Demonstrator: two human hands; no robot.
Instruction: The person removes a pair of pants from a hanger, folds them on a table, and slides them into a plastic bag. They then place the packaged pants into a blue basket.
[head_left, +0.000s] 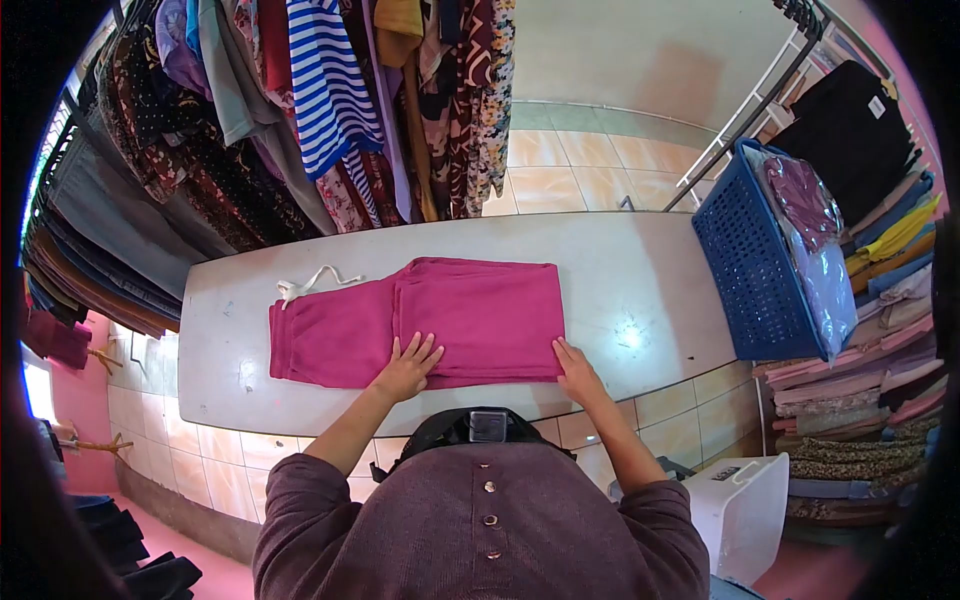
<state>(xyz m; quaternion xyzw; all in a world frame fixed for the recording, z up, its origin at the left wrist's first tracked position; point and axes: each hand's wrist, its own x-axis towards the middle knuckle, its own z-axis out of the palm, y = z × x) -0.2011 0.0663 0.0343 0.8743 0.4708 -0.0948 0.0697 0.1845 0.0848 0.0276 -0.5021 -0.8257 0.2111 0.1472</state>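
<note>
Magenta drawstring pants (470, 320) lie folded lengthwise and doubled back on the table, the waistband at the left with a white drawstring (318, 285) trailing above it. My left hand (408, 370) rests on the lower middle of the pants, fingers spread flat over the fabric. At the lower right corner, my right hand (578, 374) touches the folded edge, its fingers stretched out and close together. Its thumb is hard to make out.
The white table (640, 270) spans the space before me. A blue basket (755, 265) with plastic-wrapped clothes stands on its right end. Hanging garments (330, 90) crowd the back left. Stacked fabrics (850, 400) fill the right, above a white plastic bin (740, 510).
</note>
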